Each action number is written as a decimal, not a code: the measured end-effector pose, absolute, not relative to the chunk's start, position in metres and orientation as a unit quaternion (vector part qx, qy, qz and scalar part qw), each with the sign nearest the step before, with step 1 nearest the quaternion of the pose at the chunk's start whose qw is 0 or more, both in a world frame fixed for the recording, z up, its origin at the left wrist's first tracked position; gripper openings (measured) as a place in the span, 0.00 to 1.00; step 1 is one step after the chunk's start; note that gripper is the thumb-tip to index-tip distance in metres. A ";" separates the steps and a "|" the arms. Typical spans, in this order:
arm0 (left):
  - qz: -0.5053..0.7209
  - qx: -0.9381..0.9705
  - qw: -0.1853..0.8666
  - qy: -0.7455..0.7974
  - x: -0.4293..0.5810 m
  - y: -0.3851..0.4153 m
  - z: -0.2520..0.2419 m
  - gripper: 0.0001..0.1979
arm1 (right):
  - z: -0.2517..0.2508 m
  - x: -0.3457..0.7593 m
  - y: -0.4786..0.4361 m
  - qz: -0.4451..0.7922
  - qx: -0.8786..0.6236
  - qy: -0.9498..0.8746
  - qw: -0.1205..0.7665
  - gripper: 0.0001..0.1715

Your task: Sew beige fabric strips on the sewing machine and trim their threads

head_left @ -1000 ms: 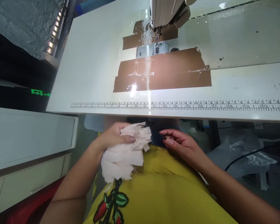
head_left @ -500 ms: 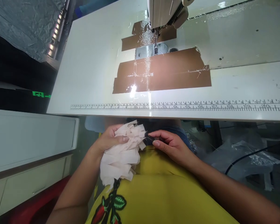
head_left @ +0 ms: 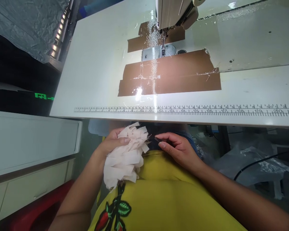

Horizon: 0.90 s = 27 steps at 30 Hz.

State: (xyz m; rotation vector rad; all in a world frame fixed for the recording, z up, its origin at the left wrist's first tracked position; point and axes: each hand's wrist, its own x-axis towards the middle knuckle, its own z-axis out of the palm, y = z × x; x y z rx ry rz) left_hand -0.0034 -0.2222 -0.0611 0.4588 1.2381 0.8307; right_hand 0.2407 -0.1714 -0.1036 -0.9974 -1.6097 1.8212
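My left hand [head_left: 113,142] is closed round a bunch of small pale fabric pieces [head_left: 125,157], held over my lap below the table's front edge. Just to its right, my right hand [head_left: 177,149] pinches a small dark tool [head_left: 156,139] whose tip points at the top of the bunch; I cannot make out what the tool is. Both hands sit above my yellow garment [head_left: 168,199] with its red and green embroidery.
A white sewing table [head_left: 96,73] spans the view, with a printed ruler [head_left: 183,111] along its near edge and brown tape patches [head_left: 170,73]. The sewing machine head [head_left: 173,12] stands at the top. A white cabinet [head_left: 31,141] is at left; plastic bags and a cable lie at right.
My right hand moved left until its small dark tool reached the fabric bunch, and has stayed close to it. The bunch shifted slightly left and up in my left hand.
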 end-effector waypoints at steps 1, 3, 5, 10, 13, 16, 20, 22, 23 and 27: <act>0.377 0.206 0.708 0.560 -0.006 -0.222 -0.064 0.21 | -0.104 0.241 -0.171 0.664 -0.366 -0.602 0.253 0.16; 0.381 0.199 0.701 0.569 -0.010 -0.223 -0.071 0.21 | -0.104 0.239 -0.171 0.653 -0.357 -0.621 0.246 0.17; 0.389 0.189 0.693 0.577 -0.014 -0.225 -0.078 0.21 | -0.104 0.235 -0.170 0.648 -0.353 -0.630 0.242 0.17; 0.400 0.169 0.693 0.576 -0.016 -0.230 -0.084 0.20 | -0.103 0.222 -0.168 0.646 -0.351 -0.625 0.262 0.16; 0.408 0.163 0.694 0.570 -0.014 -0.229 -0.083 0.20 | -0.103 0.217 -0.167 0.648 -0.339 -0.627 0.270 0.16; 0.408 0.164 0.698 0.566 -0.012 -0.229 -0.082 0.21 | -0.103 0.215 -0.167 0.652 -0.324 -0.630 0.272 0.15; 0.403 0.164 0.704 0.562 -0.013 -0.230 -0.084 0.20 | -0.105 0.214 -0.168 0.646 -0.325 -0.631 0.280 0.14; 0.407 0.163 0.703 0.560 -0.014 -0.231 -0.087 0.20 | -0.107 0.214 -0.168 0.640 -0.334 -0.632 0.281 0.14; 0.410 0.161 0.703 0.558 -0.015 -0.231 -0.089 0.20 | -0.108 0.214 -0.168 0.638 -0.340 -0.631 0.282 0.14; 0.423 0.150 0.696 0.561 -0.020 -0.230 -0.098 0.21 | -0.108 0.218 -0.166 0.631 -0.360 -0.625 0.286 0.14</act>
